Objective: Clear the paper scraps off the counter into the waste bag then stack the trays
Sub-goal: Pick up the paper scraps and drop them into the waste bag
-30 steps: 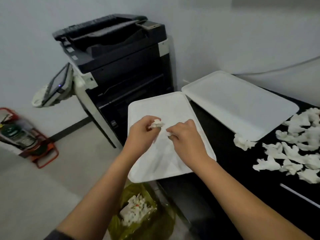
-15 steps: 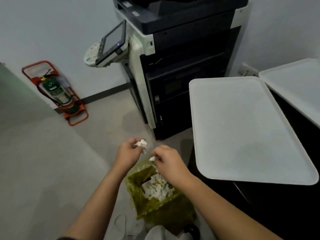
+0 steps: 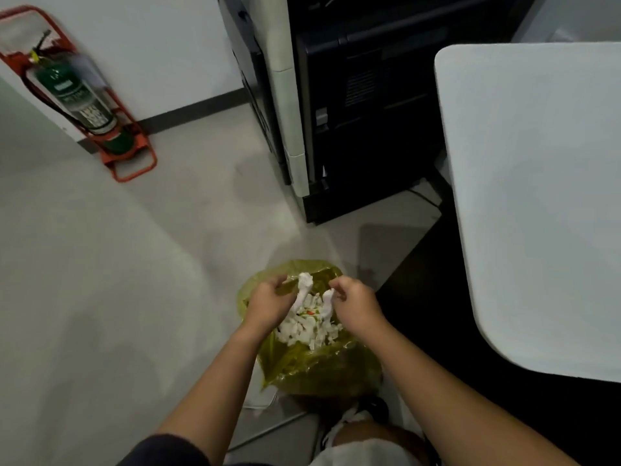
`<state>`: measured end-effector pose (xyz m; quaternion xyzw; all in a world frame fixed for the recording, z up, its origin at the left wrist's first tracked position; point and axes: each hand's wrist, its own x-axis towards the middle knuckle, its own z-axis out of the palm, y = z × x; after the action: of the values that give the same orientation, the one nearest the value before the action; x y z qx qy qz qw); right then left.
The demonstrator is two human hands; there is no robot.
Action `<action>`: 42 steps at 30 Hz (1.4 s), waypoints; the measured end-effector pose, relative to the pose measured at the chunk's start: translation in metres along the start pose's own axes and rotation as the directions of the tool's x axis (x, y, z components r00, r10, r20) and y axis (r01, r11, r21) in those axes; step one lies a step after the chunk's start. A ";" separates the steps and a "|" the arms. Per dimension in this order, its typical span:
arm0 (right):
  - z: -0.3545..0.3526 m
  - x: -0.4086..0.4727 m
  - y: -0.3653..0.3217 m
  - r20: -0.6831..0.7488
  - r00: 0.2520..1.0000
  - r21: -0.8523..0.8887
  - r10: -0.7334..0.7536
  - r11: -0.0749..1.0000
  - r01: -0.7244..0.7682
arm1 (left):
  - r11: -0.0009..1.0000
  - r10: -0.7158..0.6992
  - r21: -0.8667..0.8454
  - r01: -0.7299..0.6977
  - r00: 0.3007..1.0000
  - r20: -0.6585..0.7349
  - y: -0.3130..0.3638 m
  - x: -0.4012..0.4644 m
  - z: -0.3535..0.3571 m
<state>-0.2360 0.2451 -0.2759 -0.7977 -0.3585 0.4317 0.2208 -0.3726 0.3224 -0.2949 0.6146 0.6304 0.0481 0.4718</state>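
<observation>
Left hand (image 3: 268, 306) pinching a white scrap (image 3: 304, 289) at the fingertips; right hand (image 3: 354, 306) pinching a second scrap (image 3: 327, 302), smaller. Both held directly above the open mouth of the yellow-green bag (image 3: 312, 364) on the floor, just over the heap of scraps (image 3: 307, 326) already inside. Best now to loosen both grips straight down over the middle of the heap, not near the rim, since light paper drifts sideways easily. Good also to keep low before letting go. To the right, a white tray (image 3: 537, 213) on the dark surface (image 3: 420, 274), overhanging its edge, well apart from the hands. Trays not yet stacked.
</observation>
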 end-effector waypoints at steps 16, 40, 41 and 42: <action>-0.031 -0.072 -0.008 -0.156 0.935 0.023 -0.319 0.945 0.327 | 0.812 0.495 -0.161 -0.561 0.808 -0.320 0.071 -0.025 -0.017; -0.284 -0.313 0.097 -0.896 0.394 -0.162 -0.204 0.977 0.138 | 0.078 0.957 0.020 -0.997 0.080 0.278 0.293 -0.252 0.124; -0.294 -0.313 0.113 -0.903 0.391 -0.155 -0.178 0.984 0.089 | 0.058 0.942 0.043 -0.997 0.069 0.327 0.303 -0.256 0.140; -0.302 -0.313 0.128 -0.908 0.392 -0.148 -0.151 0.988 0.038 | 0.042 0.927 0.059 -0.997 0.061 0.370 0.312 -0.259 0.154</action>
<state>-0.0474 -0.0893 -0.0343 -0.8919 -0.2449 -0.1091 0.3642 -0.0964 0.1050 -0.0412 0.9406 -0.0133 0.1859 0.2838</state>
